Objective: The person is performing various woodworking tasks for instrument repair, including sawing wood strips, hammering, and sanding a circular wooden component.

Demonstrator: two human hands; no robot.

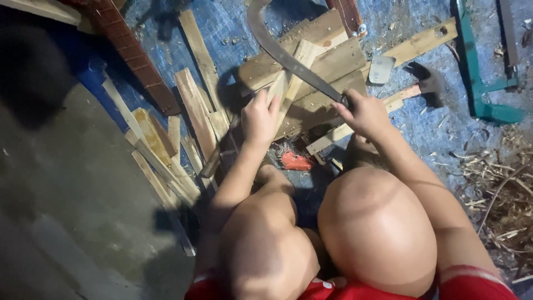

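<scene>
My left hand (259, 118) grips a pale wooden stick (297, 69) and holds it upright on a wooden board (327, 78). In my right hand (363, 113) is the handle of a long curved blade (283, 55). The blade lies across the top of the stick, with its tip pointing up and to the left. My knees show at the bottom of the view, and I squat close to the board.
Several split wood strips (166, 150) lie to the left on a blue tarp (444, 128). A hammer (427, 86) rests right of the board. A green metal frame (477, 78) stands at the far right, with dry wood shavings (499, 183) below it. Grey concrete floor (66, 194) spreads to the left.
</scene>
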